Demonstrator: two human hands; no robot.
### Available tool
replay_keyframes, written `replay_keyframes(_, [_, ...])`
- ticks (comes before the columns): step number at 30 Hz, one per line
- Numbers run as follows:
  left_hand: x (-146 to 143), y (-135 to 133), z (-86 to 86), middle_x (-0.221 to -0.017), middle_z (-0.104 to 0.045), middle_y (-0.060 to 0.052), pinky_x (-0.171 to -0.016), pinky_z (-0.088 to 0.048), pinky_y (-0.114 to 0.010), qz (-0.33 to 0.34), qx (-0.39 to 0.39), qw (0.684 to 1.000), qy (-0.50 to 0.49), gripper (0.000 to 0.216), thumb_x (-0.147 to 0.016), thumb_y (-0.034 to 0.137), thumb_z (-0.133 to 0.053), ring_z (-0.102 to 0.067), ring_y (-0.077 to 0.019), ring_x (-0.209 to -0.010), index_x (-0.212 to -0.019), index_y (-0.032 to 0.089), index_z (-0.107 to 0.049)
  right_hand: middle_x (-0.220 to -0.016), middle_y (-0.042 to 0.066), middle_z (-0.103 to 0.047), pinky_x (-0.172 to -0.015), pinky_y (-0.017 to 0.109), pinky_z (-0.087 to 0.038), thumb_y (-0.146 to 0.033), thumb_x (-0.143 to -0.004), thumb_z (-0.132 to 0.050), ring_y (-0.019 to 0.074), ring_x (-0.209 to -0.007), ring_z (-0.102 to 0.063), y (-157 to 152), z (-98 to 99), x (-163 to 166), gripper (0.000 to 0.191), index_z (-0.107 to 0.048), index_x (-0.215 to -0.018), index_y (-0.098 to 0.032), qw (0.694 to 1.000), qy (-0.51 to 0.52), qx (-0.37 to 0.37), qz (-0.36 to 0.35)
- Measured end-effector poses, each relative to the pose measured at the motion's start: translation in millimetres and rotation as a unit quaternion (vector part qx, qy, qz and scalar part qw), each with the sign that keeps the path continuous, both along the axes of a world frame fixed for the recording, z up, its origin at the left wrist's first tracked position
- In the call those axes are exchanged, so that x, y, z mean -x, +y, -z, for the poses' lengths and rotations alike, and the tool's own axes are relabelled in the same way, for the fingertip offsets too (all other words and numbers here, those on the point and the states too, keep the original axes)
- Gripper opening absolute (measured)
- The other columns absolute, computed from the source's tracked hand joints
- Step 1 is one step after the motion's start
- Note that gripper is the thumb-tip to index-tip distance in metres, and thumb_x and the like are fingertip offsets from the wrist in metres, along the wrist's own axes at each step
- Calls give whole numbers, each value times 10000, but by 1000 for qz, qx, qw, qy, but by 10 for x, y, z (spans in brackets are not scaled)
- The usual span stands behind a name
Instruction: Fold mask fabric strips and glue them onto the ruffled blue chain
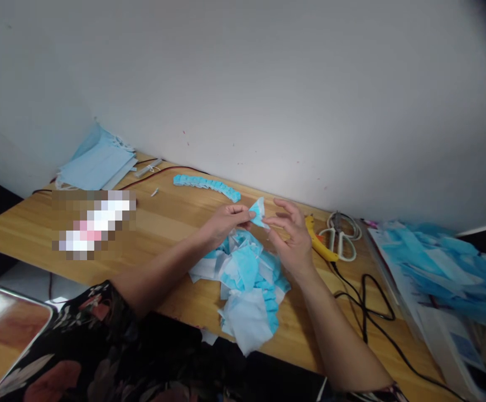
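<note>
Above the middle of the table, my left hand (231,219) pinches a small folded piece of blue and white mask fabric (257,212) between thumb and fingers. My right hand (292,237) holds the lower right corner of the same piece between thumb and a fingertip, its other fingers raised and curved. Under both hands lies a loose heap of blue and white fabric pieces (246,268), reaching to the table's front edge. Behind the hands, a curved strip of pleated blue fabric (206,183) lies on the table.
A stack of blue face masks (98,162) lies at the back left. To the right are a yellow glue gun (321,240), white-handled scissors (340,243) and a black cable (366,312). A clear bin (410,301) bears more blue fabric (447,262). A wall (251,95) stands behind.
</note>
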State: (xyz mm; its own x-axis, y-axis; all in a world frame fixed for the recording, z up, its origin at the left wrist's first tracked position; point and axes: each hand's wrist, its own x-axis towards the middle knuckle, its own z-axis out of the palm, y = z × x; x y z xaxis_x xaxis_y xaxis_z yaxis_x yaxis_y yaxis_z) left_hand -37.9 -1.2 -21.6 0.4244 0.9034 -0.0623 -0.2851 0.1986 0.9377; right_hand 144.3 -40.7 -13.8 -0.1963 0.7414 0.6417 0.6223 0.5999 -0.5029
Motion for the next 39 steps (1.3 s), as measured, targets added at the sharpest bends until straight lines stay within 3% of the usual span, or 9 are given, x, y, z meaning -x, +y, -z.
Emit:
replay_keyframes(7, [1,11,16,-631,-582,12,-641,-404,-233,-4,-13,1000,24,379,-648,486,-761,-515,-84,-609,-655,147,-591,-1281,52,-546,-933,494,-493,-157,-836,-615,267,-1244,-500,13,30,-1,171,-698,-912,-285,1000,1,-10,-16])
replay_keyframes(16, [-11,-34,-115,-610,-568,18,-630,-406,-234,-24,-25,997,68,423,-618,537,-753,-501,-90,-604,-625,157,-570,-1256,74,-575,-901,503,-505,-177,-818,-620,283,-1205,-533,11,-2,24,136,-697,-886,-265,1000,4,-4,-5])
replay_keyframes(23, [-14,-42,-120,-609,-563,20,-598,-380,-220,-24,-39,995,89,385,-651,505,-728,-486,-82,-589,-648,147,-585,-1253,83,-587,-1023,538,-416,-206,-833,-623,264,-1203,-546,5,11,30,155,-651,-975,-261,1000,16,6,4])
replay_keyframes(29, [-19,-42,-123,-607,-561,16,-581,-365,-220,-22,-36,995,94,403,-625,526,-733,-483,-90,-591,-649,152,-586,-1352,93,-546,-957,428,-507,-220,-834,-620,232,-1233,-537,9,66,36,444,-533,-1267,-274,988,110,109,-21])
replay_keyframes(39, [-19,-45,-106,-592,-541,23,-593,-366,-225,-25,-59,993,101,377,-663,498,-717,-468,-85,-578,-626,153,-571,-1304,95,-603,-962,417,-502,-329,-846,-636,231,-1229,-552,76,201,19,555,-459,-1371,-289,949,221,211,-81])
